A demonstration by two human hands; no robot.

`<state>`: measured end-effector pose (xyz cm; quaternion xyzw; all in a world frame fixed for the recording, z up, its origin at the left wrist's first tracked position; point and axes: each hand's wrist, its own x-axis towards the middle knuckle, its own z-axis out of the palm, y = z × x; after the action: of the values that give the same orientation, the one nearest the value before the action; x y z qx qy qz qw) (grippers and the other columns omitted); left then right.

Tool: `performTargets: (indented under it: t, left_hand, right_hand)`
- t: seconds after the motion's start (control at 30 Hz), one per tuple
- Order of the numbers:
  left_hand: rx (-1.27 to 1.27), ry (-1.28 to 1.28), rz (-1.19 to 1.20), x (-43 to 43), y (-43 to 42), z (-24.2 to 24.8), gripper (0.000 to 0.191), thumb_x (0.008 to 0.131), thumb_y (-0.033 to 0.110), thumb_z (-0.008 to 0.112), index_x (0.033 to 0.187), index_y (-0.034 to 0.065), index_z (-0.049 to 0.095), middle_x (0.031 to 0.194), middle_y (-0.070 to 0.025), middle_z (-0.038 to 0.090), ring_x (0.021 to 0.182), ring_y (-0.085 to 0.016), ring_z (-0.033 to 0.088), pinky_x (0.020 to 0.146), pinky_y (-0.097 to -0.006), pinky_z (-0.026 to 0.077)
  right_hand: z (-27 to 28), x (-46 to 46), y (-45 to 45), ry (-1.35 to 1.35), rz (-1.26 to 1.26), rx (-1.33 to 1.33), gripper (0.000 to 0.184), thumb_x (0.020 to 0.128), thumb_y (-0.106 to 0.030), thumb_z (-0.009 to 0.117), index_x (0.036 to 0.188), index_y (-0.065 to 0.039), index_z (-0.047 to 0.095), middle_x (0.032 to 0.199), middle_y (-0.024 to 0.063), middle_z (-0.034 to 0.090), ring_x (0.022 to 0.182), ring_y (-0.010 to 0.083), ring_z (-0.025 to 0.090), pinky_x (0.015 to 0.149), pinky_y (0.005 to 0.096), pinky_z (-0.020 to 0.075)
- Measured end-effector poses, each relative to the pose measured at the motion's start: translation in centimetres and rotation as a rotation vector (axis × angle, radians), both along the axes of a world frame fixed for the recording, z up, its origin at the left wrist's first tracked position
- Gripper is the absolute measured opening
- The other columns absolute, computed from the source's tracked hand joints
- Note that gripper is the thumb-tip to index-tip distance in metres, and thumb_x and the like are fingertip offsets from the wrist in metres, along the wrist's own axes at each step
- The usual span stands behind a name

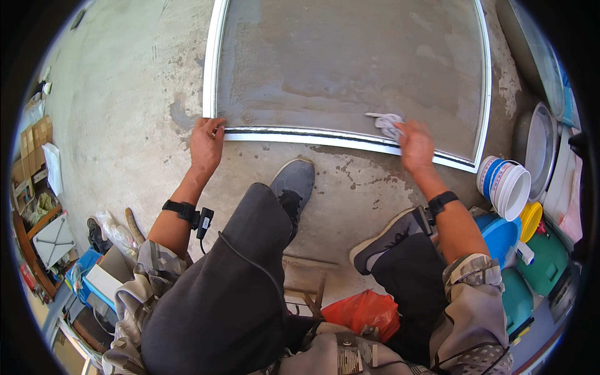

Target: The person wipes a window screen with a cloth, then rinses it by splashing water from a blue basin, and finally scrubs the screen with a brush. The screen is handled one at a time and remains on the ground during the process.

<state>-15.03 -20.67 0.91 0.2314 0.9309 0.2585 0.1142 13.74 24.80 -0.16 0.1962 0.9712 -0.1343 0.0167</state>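
A white-framed panel (304, 137) lies before me on the floor; its grey see-through infill may be mesh or glass. A dark strip runs along the near rail. My left hand (206, 143) grips the near left corner of the frame, with thumb and forefinger curled over the rail. In my right hand (417, 145) is a crumpled whitish cloth (388, 125), held against the near rail towards its right end. Part of the cloth spreads over the infill. The right fingertips are partly hidden and slightly blurred.
White buckets (508, 190), a metal basin (541, 150), a blue basin (499, 239) and green containers (546, 262) crowd the right. A red plastic bag (363, 314) is between my legs. Cardboard (36, 143) and a blue crate (84, 272) stand left. A cable (255, 262) crosses my leg.
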Motion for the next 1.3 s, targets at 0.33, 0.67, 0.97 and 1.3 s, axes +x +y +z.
performTargets:
  t: [0.33, 0.67, 0.97, 1.3]
  left_hand:
    - [0.021, -0.069, 0.266, -1.2, -3.0, -1.3, 0.035, 0.089, 0.003, 0.076, 0.124, 0.0076, 0.072, 0.095, -0.0073, 0.068, 0.08, -0.018, 0.063, 0.079, -0.0327, 0.055]
    - [0.084, -0.201, 0.335, -2.2, -3.9, -2.2, 0.035, 0.087, 0.0, 0.073, 0.12, 0.0101, 0.073, 0.087, -0.0038, 0.069, 0.08, -0.015, 0.066, 0.077, -0.0304, 0.055]
    - [0.176, -0.246, 0.359, -2.1, -4.4, -2.6, 0.036, 0.087, -0.005, 0.069, 0.121, 0.0077, 0.072, 0.086, -0.002, 0.066, 0.078, -0.013, 0.063, 0.075, -0.0281, 0.054]
    - [0.11, -0.249, 0.364, -2.1, -4.8, -2.7, 0.036, 0.091, -0.001, 0.07, 0.125, 0.0109, 0.072, 0.088, 0.0, 0.066, 0.077, -0.01, 0.059, 0.072, -0.0265, 0.051]
  right_hand:
    - [-1.4, 10.6, 12.6, -0.14, -1.045, 0.106, 0.031, 0.092, -0.016, 0.065, 0.12, -0.016, 0.079, 0.119, 0.0217, 0.073, 0.104, 0.0406, 0.072, 0.095, 0.0484, 0.0549]
    - [-0.6, -15.2, -22.1, 0.42, 0.066, -0.78, 0.026, 0.093, -0.004, 0.065, 0.116, -0.008, 0.076, 0.105, 0.0139, 0.069, 0.1, 0.0351, 0.065, 0.09, 0.0425, 0.0541]
    - [0.0, -21.3, -27.5, 0.316, 0.272, -0.512, 0.018, 0.092, -0.009, 0.063, 0.104, -0.009, 0.077, 0.111, 0.01, 0.061, 0.107, 0.0327, 0.059, 0.092, 0.0422, 0.0549]
    - [-1.2, 2.5, 6.9, 0.042, -0.073, -0.012, 0.046, 0.088, -0.008, 0.067, 0.131, -0.024, 0.071, 0.111, 0.014, 0.062, 0.103, 0.035, 0.063, 0.087, 0.0453, 0.0553]
